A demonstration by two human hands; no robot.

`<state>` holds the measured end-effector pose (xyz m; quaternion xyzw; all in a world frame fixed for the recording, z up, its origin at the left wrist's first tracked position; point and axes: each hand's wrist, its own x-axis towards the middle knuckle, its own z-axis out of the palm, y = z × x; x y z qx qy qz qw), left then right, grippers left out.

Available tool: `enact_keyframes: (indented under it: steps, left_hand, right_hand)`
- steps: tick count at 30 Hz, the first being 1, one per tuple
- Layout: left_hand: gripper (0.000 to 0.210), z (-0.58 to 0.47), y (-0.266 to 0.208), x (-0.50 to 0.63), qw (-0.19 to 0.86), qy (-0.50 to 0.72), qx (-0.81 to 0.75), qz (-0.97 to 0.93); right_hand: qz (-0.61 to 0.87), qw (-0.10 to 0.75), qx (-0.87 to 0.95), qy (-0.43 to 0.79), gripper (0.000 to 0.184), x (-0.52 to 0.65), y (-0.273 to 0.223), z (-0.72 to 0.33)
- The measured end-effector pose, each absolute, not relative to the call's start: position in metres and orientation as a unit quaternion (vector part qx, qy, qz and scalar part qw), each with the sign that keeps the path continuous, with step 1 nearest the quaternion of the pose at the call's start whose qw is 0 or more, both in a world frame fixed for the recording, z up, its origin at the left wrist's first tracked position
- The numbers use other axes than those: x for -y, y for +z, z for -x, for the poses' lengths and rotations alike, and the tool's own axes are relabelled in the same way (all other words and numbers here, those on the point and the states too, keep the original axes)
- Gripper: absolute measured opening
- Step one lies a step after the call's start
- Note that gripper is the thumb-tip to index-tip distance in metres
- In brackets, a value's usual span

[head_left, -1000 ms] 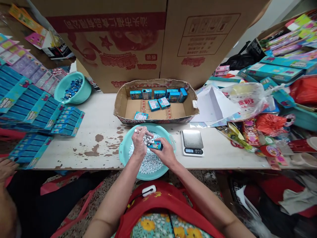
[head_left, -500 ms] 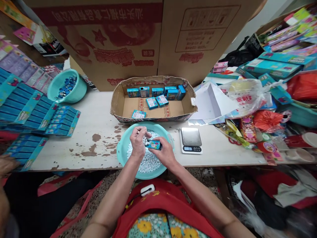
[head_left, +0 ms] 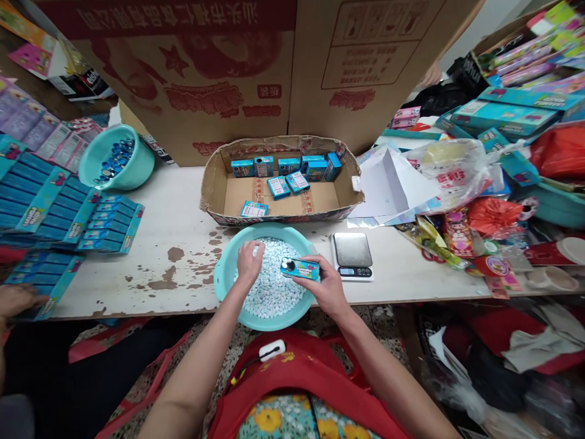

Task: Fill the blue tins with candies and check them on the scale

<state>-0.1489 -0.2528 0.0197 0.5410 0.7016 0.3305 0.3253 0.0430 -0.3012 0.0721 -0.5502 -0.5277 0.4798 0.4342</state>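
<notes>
A small blue candy box point(head_left: 305, 269) is in my right hand point(head_left: 329, 285), tilted over the right side of a turquoise basin point(head_left: 220, 277). At the box's left end there is a dark round opening with white pieces at it. Small white candies point(head_left: 274, 292) fill the basin. Over their left part is my left hand point(head_left: 250, 262), its fingers curled closed; what they hold, if anything, is hidden. Just behind the basin stands a low cardboard tray point(head_left: 283, 213) with several similar blue boxes point(head_left: 278, 187) in it.
A digital scale point(head_left: 351, 253) lies right of the basin. Stacked blue display boxes point(head_left: 109, 225) and a turquoise bowl point(head_left: 148, 161) of blue pieces stand left. A large carton point(head_left: 228, 79) rises behind. Packaging point(head_left: 457, 177) crowds the right. Another person's hand point(head_left: 21, 300) is at far left.
My left hand has moved away from the box, left and down toward the candies. My right hand has shifted right with the box, now tilted with its opening showing.
</notes>
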Motion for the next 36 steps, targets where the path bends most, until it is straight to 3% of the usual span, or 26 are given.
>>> enact_keyframes:
  steps: [4,7,9,16,20,25,27,36]
  left_hand:
    - [0.04,0.12,-0.023,0.283,0.305,0.218,-0.709,-0.597]
    - [0.054,0.099,-0.034,0.306,0.269,0.106,-0.679,-0.674]
    - [0.052,0.099,-0.036,0.31,0.287,0.095,-0.658,-0.69]
    - [0.02,0.144,-0.037,0.274,0.347,0.196,-0.726,-0.561]
    - [0.031,0.144,-0.008,0.27,0.38,0.271,-0.737,-0.489]
    - [0.027,0.122,0.05,0.27,0.515,0.561,-0.588,-0.275]
    - [0.025,0.117,0.064,0.266,0.536,0.625,-0.526,-0.211]
    - [0.029,0.115,0.081,0.256,0.512,0.661,-0.517,-0.184]
  right_hand:
    - [0.571,0.455,0.501,0.465,0.04,0.299,0.072,-0.051]
    - [0.568,0.481,0.498,0.445,0.041,0.292,0.067,-0.049]
    - [0.577,0.48,0.502,0.429,0.039,0.287,0.062,-0.046]
    - [0.607,0.424,0.545,0.394,0.04,0.288,0.043,-0.043]
    - [0.594,0.4,0.596,0.365,0.035,0.292,0.035,-0.04]
    - [0.572,0.358,0.642,0.363,0.028,0.293,0.034,-0.018]
    - [0.565,0.345,0.655,0.365,0.027,0.293,0.039,-0.009]
    - [0.558,0.355,0.648,0.378,0.031,0.292,0.06,-0.007]
